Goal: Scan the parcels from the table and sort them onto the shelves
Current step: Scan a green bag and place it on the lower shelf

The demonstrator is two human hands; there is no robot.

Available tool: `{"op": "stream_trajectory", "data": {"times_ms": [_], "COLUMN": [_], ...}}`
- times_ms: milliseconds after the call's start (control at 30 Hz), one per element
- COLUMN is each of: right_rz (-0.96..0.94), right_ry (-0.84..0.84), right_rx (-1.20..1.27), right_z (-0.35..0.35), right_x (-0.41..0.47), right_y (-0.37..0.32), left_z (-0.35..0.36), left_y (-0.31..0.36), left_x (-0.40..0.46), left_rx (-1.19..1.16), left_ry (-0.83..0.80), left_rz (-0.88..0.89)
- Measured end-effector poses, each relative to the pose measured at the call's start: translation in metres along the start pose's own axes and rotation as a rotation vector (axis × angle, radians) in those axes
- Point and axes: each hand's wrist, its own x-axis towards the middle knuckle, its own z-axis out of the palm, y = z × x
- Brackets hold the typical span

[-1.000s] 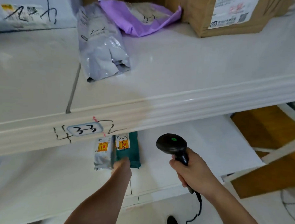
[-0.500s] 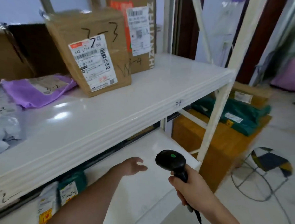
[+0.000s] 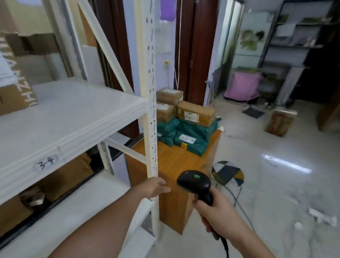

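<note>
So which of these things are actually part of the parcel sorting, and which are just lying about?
Part of the job:
- black handheld barcode scanner, held in the right hand
- green plastic mailer bags and brown cardboard boxes on the wooden table
- white metal shelf labelled 3-4
- left hand, empty

Just lying about:
- patterned round stool
- pink cloth cover
- cardboard box on the floor

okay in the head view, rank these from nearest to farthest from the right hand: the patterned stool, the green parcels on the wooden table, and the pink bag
1. Patterned stool, on the floor just beyond the right hand.
2. Green parcels, farther back on the wooden table.
3. Pink bag, far across the room.
</note>
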Motion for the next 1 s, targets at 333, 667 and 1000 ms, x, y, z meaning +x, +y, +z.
{"op": "stream_trajectory", "data": {"times_ms": [333,667,1000], "right_rz": [0.013,0.026,-0.017], "right_ry": [0.258,0.360,0.187], "right_rx": [-0.085,-0.066,-0.106], "right_z": [-0.098,-0.177,-0.274], "right_x": [0.087,0.201,0.355], "right_y": [0.015,0.017,0.031], "left_z": [-0.003,-0.032,-0.034], "left_y": [0.123,0.197,0.232], "left_x": [0.141,0.267,0.388], "left_rx": [0.186,0.367,0.214], "left_ry": [0.063,0.097,0.094], "left_rz": [0.164,0.144,-0.045]}}
